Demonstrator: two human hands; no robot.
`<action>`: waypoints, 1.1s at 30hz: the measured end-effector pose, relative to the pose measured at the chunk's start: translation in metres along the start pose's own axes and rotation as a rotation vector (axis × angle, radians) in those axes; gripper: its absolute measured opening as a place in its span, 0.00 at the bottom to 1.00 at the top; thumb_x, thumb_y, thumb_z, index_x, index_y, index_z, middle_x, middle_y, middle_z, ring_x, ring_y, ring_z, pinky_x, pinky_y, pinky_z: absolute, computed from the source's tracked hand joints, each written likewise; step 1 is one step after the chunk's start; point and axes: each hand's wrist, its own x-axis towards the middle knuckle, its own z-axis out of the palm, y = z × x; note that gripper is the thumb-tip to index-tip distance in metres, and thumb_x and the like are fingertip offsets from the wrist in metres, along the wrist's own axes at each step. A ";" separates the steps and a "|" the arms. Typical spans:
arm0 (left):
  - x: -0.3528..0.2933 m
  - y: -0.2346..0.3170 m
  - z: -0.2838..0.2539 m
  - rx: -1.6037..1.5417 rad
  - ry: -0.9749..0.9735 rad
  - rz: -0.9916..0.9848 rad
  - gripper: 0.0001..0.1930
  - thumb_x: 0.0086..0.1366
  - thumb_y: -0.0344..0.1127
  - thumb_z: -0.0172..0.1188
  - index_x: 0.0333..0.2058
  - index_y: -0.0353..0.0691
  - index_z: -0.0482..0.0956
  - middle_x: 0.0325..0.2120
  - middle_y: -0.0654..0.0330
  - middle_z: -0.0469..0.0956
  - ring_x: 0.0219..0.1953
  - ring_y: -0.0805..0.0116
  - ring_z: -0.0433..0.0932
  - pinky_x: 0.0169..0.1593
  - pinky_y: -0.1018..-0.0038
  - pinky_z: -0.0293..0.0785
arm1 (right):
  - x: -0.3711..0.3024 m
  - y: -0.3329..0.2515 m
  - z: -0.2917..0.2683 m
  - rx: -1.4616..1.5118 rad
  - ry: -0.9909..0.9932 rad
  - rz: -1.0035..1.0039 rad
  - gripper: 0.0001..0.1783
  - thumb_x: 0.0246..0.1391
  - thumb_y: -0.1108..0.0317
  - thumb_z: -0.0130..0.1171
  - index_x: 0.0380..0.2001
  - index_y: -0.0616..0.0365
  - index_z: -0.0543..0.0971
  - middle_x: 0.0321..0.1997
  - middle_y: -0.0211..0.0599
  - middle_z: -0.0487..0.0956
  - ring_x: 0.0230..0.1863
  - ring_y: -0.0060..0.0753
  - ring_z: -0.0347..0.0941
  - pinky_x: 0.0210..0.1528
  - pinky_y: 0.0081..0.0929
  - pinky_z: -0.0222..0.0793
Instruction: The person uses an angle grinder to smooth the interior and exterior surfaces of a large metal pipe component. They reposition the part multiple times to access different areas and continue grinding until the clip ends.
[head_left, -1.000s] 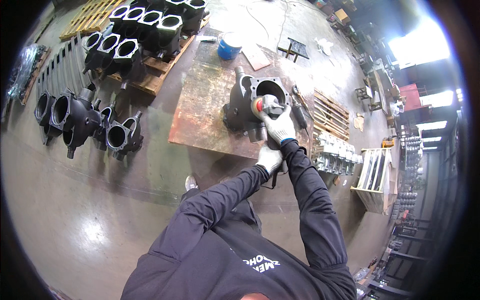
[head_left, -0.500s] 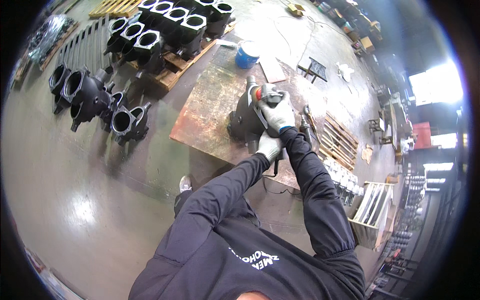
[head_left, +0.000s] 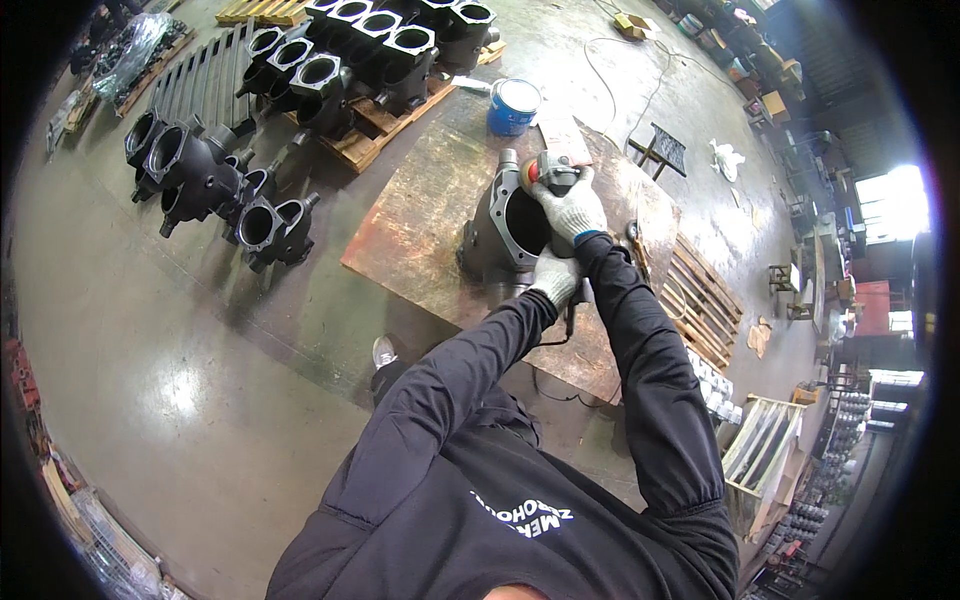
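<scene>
A black cast metal housing (head_left: 488, 240) sits on the worn work table, its wide round bore and flat pale rim facing up and to the right. My right hand (head_left: 577, 212), in a light knit glove, is closed over the head of an angle grinder (head_left: 556, 172). The grinder's reddish disc is by the far edge of the housing's rim; whether it touches is unclear. Beside the bore's near right side, my gloved left hand (head_left: 557, 277) grips the grinder's body, with the fingers partly hidden. A dark cord hangs from its rear end.
A blue bucket (head_left: 513, 107) stands at the table's (head_left: 400, 215) far edge. Several similar housings (head_left: 195, 180) stand on the floor at left, others on a wooden pallet (head_left: 365, 145). A slatted pallet (head_left: 700, 300) and a small black stool (head_left: 660, 148) are at right.
Both hands have moved the grinder slightly away from me and to the right, so more of the housing's bore shows. The whole view has shifted a little.
</scene>
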 end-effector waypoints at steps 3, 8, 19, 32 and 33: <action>-0.008 -0.006 -0.004 -0.087 0.175 0.037 0.20 0.71 0.33 0.52 0.60 0.37 0.70 0.54 0.55 0.79 0.56 0.59 0.77 0.62 0.67 0.71 | -0.006 -0.002 0.002 0.000 -0.154 -0.127 0.56 0.48 0.36 0.69 0.66 0.65 0.58 0.53 0.65 0.79 0.56 0.61 0.78 0.57 0.44 0.75; -0.015 0.008 0.017 0.155 0.117 0.039 0.19 0.76 0.40 0.42 0.59 0.40 0.71 0.51 0.54 0.79 0.54 0.58 0.77 0.59 0.63 0.72 | -0.003 0.002 -0.004 0.037 -0.088 -0.030 0.55 0.48 0.34 0.68 0.64 0.64 0.60 0.52 0.63 0.80 0.55 0.60 0.79 0.56 0.44 0.75; -0.025 0.036 0.043 0.015 0.036 -0.171 0.23 0.63 0.32 0.62 0.56 0.31 0.72 0.50 0.53 0.81 0.50 0.61 0.80 0.55 0.68 0.74 | 0.008 0.038 -0.001 0.026 -0.014 0.128 0.57 0.45 0.33 0.69 0.63 0.65 0.60 0.53 0.65 0.80 0.56 0.60 0.79 0.57 0.44 0.74; -0.041 0.046 0.057 0.677 0.109 -0.427 0.24 0.62 0.32 0.63 0.56 0.31 0.71 0.48 0.51 0.82 0.45 0.60 0.82 0.48 0.65 0.79 | -0.001 0.049 -0.006 0.027 0.065 0.161 0.59 0.45 0.32 0.69 0.65 0.65 0.57 0.52 0.65 0.80 0.55 0.61 0.79 0.59 0.43 0.74; -0.039 0.047 0.062 0.731 0.062 -0.457 0.25 0.61 0.33 0.64 0.55 0.28 0.71 0.46 0.48 0.82 0.42 0.59 0.83 0.45 0.64 0.80 | -0.003 0.054 -0.013 0.058 0.119 0.167 0.59 0.46 0.34 0.69 0.66 0.68 0.56 0.54 0.65 0.79 0.56 0.60 0.79 0.59 0.42 0.74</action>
